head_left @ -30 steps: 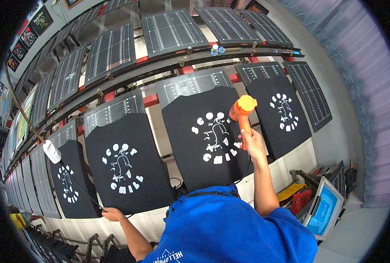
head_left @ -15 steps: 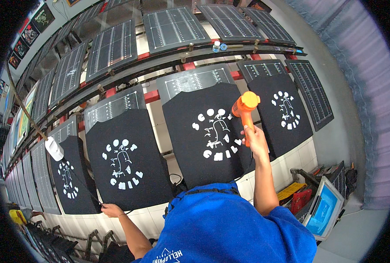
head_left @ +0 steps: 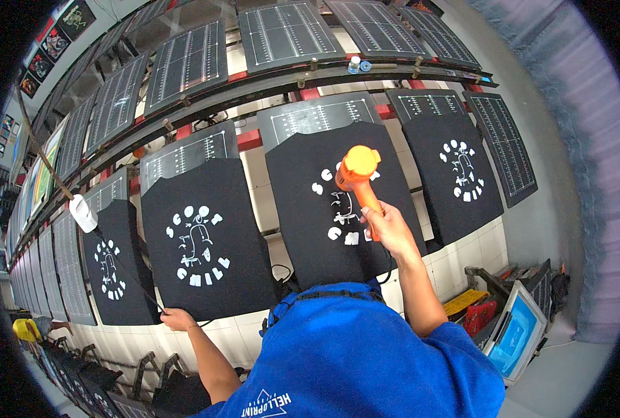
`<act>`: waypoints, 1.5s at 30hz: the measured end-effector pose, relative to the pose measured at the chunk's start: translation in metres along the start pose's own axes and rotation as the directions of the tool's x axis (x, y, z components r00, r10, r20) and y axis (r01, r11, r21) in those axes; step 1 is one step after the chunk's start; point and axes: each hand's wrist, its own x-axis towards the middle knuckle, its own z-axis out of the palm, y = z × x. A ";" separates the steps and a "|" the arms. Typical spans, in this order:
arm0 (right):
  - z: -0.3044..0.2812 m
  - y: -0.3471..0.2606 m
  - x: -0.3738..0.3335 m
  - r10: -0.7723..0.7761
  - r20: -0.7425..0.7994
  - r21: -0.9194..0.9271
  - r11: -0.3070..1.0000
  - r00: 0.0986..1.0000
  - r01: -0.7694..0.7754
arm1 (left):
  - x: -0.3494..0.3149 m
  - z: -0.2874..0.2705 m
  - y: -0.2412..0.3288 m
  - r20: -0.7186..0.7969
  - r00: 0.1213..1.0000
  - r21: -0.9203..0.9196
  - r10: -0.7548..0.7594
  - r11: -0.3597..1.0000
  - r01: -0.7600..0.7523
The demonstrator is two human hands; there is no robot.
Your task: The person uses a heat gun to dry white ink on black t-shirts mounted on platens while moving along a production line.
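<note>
While I look down over the blue shirt (head_left: 365, 362), my right hand (head_left: 388, 226) has its grip clamped on the handle of an orange heat gun (head_left: 358, 174), nozzle end up, held over the white print on the black shirt (head_left: 338, 202) in the middle of the view. Gun body is bright orange with a rounded head; a dark cord drops from the handle past the wrist.

My left hand (head_left: 177, 319) sits low at the bottom edge of the next black shirt (head_left: 202, 240), grip closed on what looks like a thin dark cord or stick (head_left: 125, 275); can't tell which.

Prints: white ring of blocky marks around a line drawing, the same on each black shirt, including the right one (head_left: 460, 171) and the far-left one (head_left: 111, 268). Pallets (head_left: 289, 31) above carry white grid lines on dark grey. A white tag-like object (head_left: 83, 212) hangs on a slanted rod at left. Small posters (head_left: 41, 63) line the wall top left.

Around: red brackets along the metal rail (head_left: 254, 87), a small bottle (head_left: 353, 65) on the rail, and a blue-screened device (head_left: 515, 334) with red and yellow items just beside it at lower right. My own head and shoulders hide the lower edge of the centre shirt.
</note>
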 end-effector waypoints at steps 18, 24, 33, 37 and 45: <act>-0.028 0.011 -0.052 0.097 0.119 0.014 0.995 0.988 -0.099 | -0.011 -0.010 -0.017 0.076 0.988 -0.075 0.135 0.989 -0.129; -0.052 0.013 -0.061 0.126 0.061 0.050 0.990 0.990 -0.129 | -0.039 -0.027 -0.017 0.063 0.985 -0.082 0.162 0.984 -0.156; -0.074 0.017 -0.063 0.108 -0.062 0.178 0.979 0.992 -0.096 | -0.021 -0.065 -0.038 0.044 0.967 -0.027 0.250 0.968 -0.249; -0.057 0.029 -0.046 0.002 -0.167 0.176 0.984 0.986 0.027 | 0.011 -0.086 -0.049 0.062 0.979 -0.058 0.196 0.980 -0.192; -0.013 0.019 -0.037 0.025 -0.207 0.163 0.987 0.978 0.009 | 0.096 -0.108 -0.082 -0.023 0.989 0.005 0.145 0.989 -0.145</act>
